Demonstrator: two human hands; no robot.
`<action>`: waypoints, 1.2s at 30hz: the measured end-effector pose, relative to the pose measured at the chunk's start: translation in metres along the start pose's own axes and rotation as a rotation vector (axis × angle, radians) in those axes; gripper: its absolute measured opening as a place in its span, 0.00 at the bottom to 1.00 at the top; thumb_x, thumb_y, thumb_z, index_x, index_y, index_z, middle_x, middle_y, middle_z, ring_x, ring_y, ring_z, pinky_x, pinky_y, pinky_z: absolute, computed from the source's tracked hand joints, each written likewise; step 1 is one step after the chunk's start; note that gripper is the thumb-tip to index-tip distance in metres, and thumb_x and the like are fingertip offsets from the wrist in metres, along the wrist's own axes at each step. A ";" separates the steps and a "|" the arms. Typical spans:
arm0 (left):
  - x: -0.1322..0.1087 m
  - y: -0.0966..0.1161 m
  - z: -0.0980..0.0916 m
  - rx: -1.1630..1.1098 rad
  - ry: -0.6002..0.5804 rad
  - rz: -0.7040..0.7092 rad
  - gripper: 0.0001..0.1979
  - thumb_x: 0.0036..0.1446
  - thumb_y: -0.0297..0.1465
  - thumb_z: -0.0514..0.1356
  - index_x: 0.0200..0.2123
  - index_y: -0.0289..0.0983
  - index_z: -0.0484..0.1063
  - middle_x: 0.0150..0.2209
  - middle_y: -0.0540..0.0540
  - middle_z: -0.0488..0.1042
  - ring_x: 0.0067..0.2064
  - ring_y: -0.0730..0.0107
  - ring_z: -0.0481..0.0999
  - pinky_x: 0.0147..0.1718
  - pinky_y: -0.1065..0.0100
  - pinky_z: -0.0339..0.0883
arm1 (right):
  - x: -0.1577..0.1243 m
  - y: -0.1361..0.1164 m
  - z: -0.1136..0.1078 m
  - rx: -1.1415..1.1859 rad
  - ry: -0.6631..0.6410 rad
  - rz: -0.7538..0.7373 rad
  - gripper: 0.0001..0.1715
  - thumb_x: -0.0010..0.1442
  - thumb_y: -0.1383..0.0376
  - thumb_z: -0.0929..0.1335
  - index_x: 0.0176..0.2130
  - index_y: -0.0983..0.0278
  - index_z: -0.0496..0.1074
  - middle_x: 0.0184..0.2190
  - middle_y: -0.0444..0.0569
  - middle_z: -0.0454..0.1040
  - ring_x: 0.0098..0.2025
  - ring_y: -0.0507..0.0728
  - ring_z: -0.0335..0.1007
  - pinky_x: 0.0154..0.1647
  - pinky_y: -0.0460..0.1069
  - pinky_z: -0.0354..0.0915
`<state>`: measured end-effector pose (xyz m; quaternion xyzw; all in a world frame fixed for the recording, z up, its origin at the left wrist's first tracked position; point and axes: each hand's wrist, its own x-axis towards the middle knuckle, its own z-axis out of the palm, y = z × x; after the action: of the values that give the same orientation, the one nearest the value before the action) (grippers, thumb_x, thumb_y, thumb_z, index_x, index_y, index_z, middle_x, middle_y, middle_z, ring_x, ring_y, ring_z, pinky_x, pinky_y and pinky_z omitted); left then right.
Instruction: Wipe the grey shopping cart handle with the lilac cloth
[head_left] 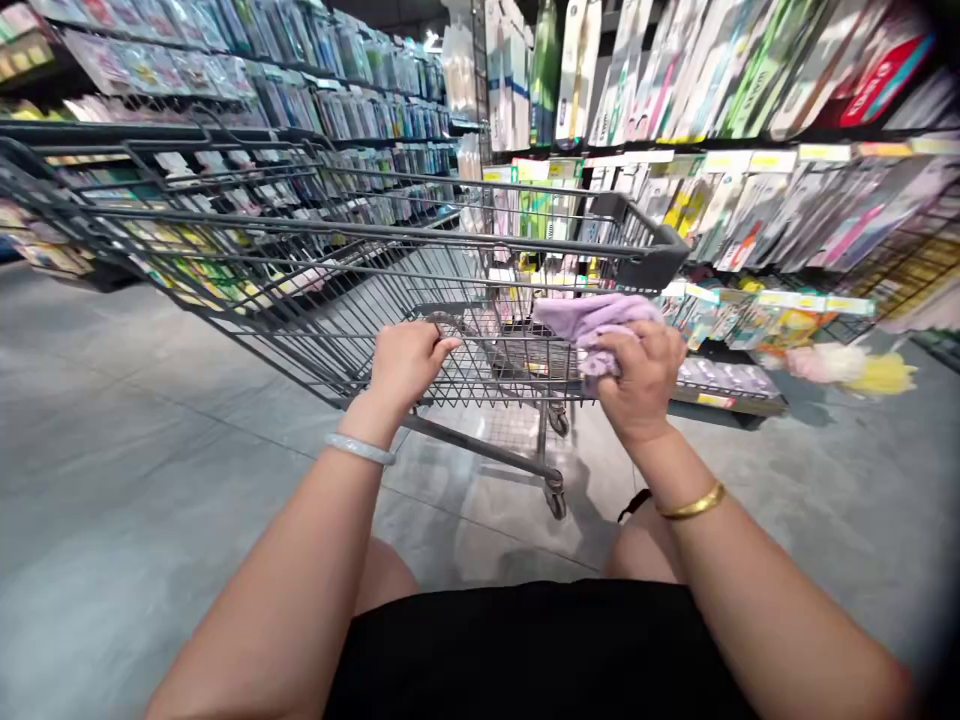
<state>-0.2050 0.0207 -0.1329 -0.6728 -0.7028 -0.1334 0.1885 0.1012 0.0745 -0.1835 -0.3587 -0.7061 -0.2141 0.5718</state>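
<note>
A grey wire shopping cart (649,265) stands side-on in front of my knees. My left hand (405,365) is closed on the wires of its near side, low on the basket, with the thumb pointing right and the fingertips hidden behind. Toward the cart's right end, my right hand (641,380) grips a bunched purple cloth (574,318). The cloth lies against the wires there, below the dark corner piece, and one loose flap of it spreads to the left.
Racks of packaged goods (360,110) line the aisle behind the cart. On the right, a shelf of hanging packs (795,215) comes close to the cart's end. Caster wheels (555,495) rest on the grey floor (150,480). Pale and yellow puffs (885,372) hang low at right.
</note>
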 end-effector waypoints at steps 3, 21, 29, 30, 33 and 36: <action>0.004 0.002 0.002 0.019 0.001 -0.015 0.24 0.67 0.50 0.50 0.33 0.38 0.75 0.35 0.41 0.79 0.43 0.52 0.77 0.36 0.59 0.55 | -0.018 -0.014 0.006 0.038 -0.256 -0.003 0.13 0.54 0.69 0.68 0.39 0.55 0.77 0.44 0.48 0.73 0.50 0.62 0.64 0.51 0.58 0.57; 0.015 0.023 0.009 0.033 0.038 -0.075 0.23 0.67 0.49 0.51 0.33 0.38 0.75 0.36 0.40 0.79 0.43 0.52 0.77 0.37 0.59 0.55 | -0.030 -0.056 0.032 0.229 -0.749 0.006 0.20 0.54 0.73 0.67 0.43 0.54 0.77 0.43 0.49 0.72 0.49 0.60 0.62 0.50 0.55 0.54; 0.012 0.031 0.010 0.026 0.062 -0.060 0.25 0.67 0.50 0.49 0.33 0.38 0.75 0.35 0.41 0.78 0.42 0.54 0.76 0.39 0.58 0.57 | 0.055 -0.050 0.028 0.092 -0.107 0.031 0.19 0.58 0.71 0.65 0.48 0.58 0.74 0.52 0.52 0.66 0.54 0.63 0.60 0.55 0.59 0.56; 0.012 0.032 0.010 0.025 0.065 -0.056 0.25 0.67 0.50 0.49 0.33 0.38 0.75 0.35 0.41 0.78 0.43 0.54 0.76 0.39 0.58 0.57 | 0.052 -0.051 0.034 0.076 -0.084 0.009 0.18 0.59 0.70 0.65 0.48 0.57 0.74 0.52 0.52 0.66 0.54 0.63 0.60 0.55 0.59 0.55; 0.011 0.034 0.009 0.019 0.077 -0.041 0.26 0.67 0.50 0.48 0.34 0.37 0.75 0.36 0.41 0.78 0.43 0.54 0.75 0.40 0.58 0.57 | 0.015 -0.061 0.056 0.062 -0.126 -0.186 0.15 0.62 0.68 0.67 0.47 0.55 0.76 0.50 0.51 0.70 0.54 0.63 0.60 0.54 0.59 0.54; 0.010 0.036 0.009 0.009 0.087 -0.042 0.27 0.68 0.51 0.47 0.35 0.36 0.75 0.36 0.40 0.78 0.44 0.55 0.75 0.40 0.58 0.57 | -0.019 -0.071 0.069 0.139 -0.298 -0.497 0.07 0.63 0.67 0.68 0.39 0.55 0.77 0.44 0.46 0.75 0.48 0.57 0.64 0.51 0.54 0.56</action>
<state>-0.1705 0.0355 -0.1391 -0.6508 -0.7084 -0.1634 0.2190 0.0045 0.0726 -0.2115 -0.1624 -0.8613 -0.2436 0.4151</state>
